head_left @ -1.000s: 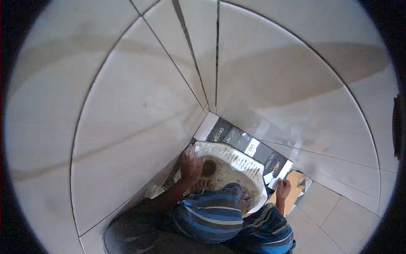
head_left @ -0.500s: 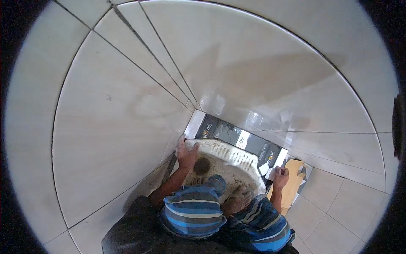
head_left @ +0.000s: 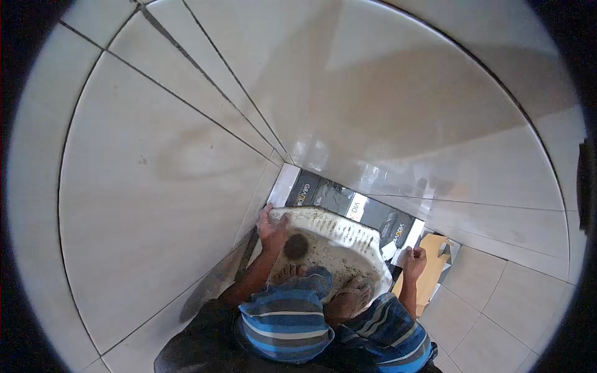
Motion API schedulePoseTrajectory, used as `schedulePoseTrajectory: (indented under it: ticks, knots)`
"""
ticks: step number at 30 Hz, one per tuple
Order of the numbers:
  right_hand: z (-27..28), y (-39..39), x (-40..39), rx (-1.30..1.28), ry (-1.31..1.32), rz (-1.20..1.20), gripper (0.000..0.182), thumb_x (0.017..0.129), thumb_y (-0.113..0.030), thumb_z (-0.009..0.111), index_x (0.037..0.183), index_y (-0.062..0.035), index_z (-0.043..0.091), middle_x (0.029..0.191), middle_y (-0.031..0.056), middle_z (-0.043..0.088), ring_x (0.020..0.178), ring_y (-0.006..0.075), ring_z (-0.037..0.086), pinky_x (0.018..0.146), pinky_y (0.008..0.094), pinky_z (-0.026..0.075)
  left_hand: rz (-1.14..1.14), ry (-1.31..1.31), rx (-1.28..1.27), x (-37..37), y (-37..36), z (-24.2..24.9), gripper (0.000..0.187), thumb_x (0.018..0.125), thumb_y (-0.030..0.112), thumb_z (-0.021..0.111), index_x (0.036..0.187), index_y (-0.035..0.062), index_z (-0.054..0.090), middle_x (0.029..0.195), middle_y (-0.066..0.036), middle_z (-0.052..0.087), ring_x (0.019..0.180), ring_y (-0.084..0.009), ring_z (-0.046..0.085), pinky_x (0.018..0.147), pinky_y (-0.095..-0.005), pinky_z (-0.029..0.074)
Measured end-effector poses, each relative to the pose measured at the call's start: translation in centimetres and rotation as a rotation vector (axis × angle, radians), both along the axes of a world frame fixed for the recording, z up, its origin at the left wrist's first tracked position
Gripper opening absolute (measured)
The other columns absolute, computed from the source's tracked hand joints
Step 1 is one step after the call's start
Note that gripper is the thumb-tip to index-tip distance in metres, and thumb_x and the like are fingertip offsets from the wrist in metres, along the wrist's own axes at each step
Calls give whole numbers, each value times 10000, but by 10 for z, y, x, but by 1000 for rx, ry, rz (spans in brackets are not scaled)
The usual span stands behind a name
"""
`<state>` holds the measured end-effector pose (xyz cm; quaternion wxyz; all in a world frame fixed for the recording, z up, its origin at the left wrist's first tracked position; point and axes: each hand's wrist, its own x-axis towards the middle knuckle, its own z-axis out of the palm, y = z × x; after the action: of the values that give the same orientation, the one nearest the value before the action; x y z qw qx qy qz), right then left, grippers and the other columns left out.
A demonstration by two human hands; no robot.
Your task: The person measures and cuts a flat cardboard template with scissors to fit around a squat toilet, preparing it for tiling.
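Observation:
A dirt-stained white squat toilet pan (head_left: 354,236) with ribbed foot rests and a dark drain hole lies below me, my bare feet in front of it. My left hand (head_left: 271,233) is closed round the pan's left corner, thumb on its inner face and fingers at the outer edge. Beyond the rim runs a printed grey, black and white cardboard box (head_left: 336,198) along the wall. By the right end of that box, my right hand (head_left: 413,262) has its fingers curled into a pinch; what they hold, if anything, is too small to make out.
Tiled walls (head_left: 186,168) meet in a corner behind the box. At the right, a brown cardboard piece (head_left: 429,270) lies under and beside my right forearm. Square floor tiles (head_left: 472,280) extend further right. My striped shorts (head_left: 286,323) cover the lower middle.
My view has shifted slightly. My left hand stays at the pan's corner; my right hand stays near the box's right end with a slight change in finger pose.

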<state>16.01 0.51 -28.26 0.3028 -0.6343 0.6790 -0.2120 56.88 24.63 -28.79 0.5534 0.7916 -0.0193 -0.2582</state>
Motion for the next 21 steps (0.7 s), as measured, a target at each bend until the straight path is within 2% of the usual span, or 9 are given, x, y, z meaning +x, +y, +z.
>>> schedulePoseTrajectory:
  ticks: [2,5,7,8,11,12,14,18,21]
  knots:
    - [4,-2,1,13,-8,-6,182,887,-122,763,896,-12,617,771,42,642,695,127,585,648,298,493,83,64,-170,1,0,7,598,871,56,777,1395,-37,505,1306,-132,601,1186,-220,581,1040,-360,467]
    - [2,-1,-3,43,-65,-37,168,888,-108,757,899,-22,612,777,32,635,694,111,576,645,288,490,141,97,-303,10,11,-29,538,890,9,747,1375,-62,526,1302,-138,613,1153,-206,608,1015,-340,484]
    - [-12,-5,-14,77,-395,-141,152,895,-113,760,850,-63,624,752,10,622,685,105,564,628,279,470,180,128,-337,10,8,-16,515,901,11,738,1365,-77,532,1302,-142,617,1159,-203,606,1015,-341,484]
    - [-7,-6,-14,125,-498,-130,114,913,-81,737,873,-85,630,777,-19,617,697,81,551,629,254,456,223,150,-379,9,4,-10,493,912,13,730,1354,-91,538,1302,-145,621,1165,-201,604,1015,-342,483]
    - [1,-8,-7,226,-547,-247,129,897,-137,752,924,-87,637,759,-25,603,645,80,534,579,230,415,208,175,-307,15,6,-5,498,930,18,715,1368,-110,515,1316,-148,617,1170,-194,601,1030,-339,471]
    - [4,-10,-10,295,-540,-207,129,893,-161,758,921,-103,645,756,-42,598,633,76,516,563,230,389,212,185,-307,13,5,-4,498,930,18,715,1368,-110,515,1316,-148,617,1170,-194,601,1030,-339,471]
    - [8,-10,-10,346,-521,-177,88,922,-141,728,902,-104,650,753,-49,595,636,69,508,554,242,380,267,201,-488,7,-2,5,512,937,12,704,1393,-99,497,1315,-153,619,1186,-190,597,1044,-335,457]
    - [14,-10,-3,428,-628,-129,87,968,-112,669,889,-114,633,744,-55,589,610,58,495,535,236,371,294,152,-429,6,2,-22,539,936,10,704,1405,-112,470,1332,-165,606,1202,-205,593,1058,-342,453]
    - [18,-10,0,439,-693,-152,101,981,-119,654,886,-126,622,720,-65,572,564,42,464,498,223,342,406,154,-530,2,0,-24,542,929,19,716,1384,-136,466,1349,-181,587,1206,-233,593,1071,-353,454]
